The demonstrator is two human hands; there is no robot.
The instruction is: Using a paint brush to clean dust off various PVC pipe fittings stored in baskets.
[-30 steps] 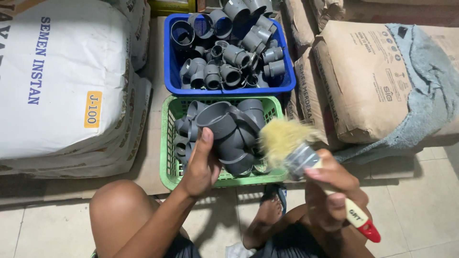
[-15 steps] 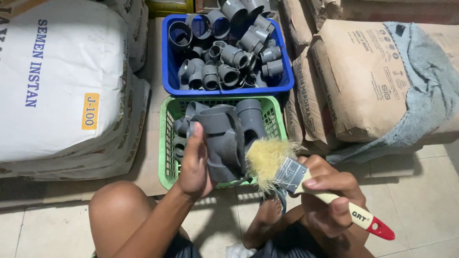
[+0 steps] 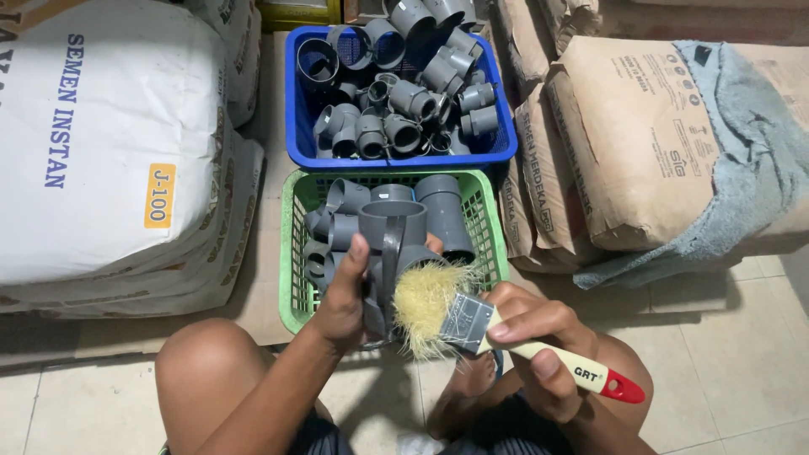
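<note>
Head view — brush (image 3: 459, 323) bristles touching held fitting (image 3: 389, 244).

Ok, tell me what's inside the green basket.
The green basket holds large grey pipe fittings, piled loosely. The left hand holds one fitting over it while the right hand presses a paintbrush against it. They cover the basket's near part and floor.

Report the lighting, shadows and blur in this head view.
Head view: even indoor light, no harsh glare; soft shadows under the green basket and the sacks; the brush bristles look slightly soft, while the fitting in the left hand is sharp; the right hand is sharp.
</note>
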